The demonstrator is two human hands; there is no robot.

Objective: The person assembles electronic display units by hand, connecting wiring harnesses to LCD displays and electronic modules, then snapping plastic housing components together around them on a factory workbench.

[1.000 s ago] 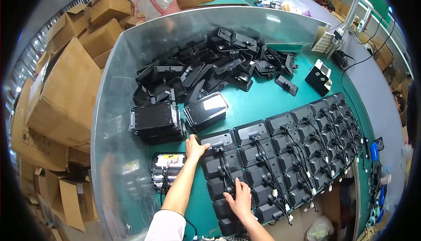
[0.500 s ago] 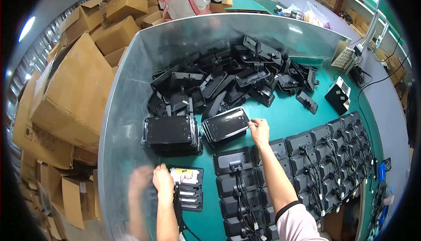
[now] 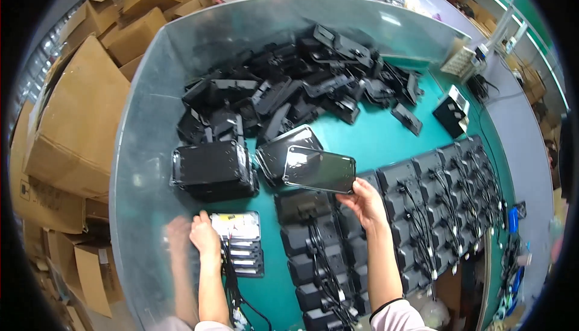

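Note:
My right hand (image 3: 367,204) grips the lower right corner of a thin, glossy, dark rectangular panel (image 3: 319,169) with a clear-looking rim. That panel is held tilted, in front of a short stack of similar panels (image 3: 278,155). A taller stack of black panels (image 3: 208,162) stands to the left. My left hand (image 3: 206,234) is closed at the upper left edge of an open black housing (image 3: 256,248) with a white and yellow labelled part (image 3: 240,225) inside. Whatever those fingers hold is hidden. Black cables (image 3: 231,286) run down beside the hand.
A heap of black plastic housings (image 3: 283,93) lies against the curved metal wall (image 3: 142,96). Rows of black units with cables (image 3: 416,210) cover the right side of the green table (image 3: 377,144). A black and white box (image 3: 452,114) stands far right; cardboard boxes (image 3: 78,120) are piled outside, left.
My right hand has lifted a panel off the short stack and brought it nearer and slightly right. My left hand stays by the open housing. The whole view has shifted.

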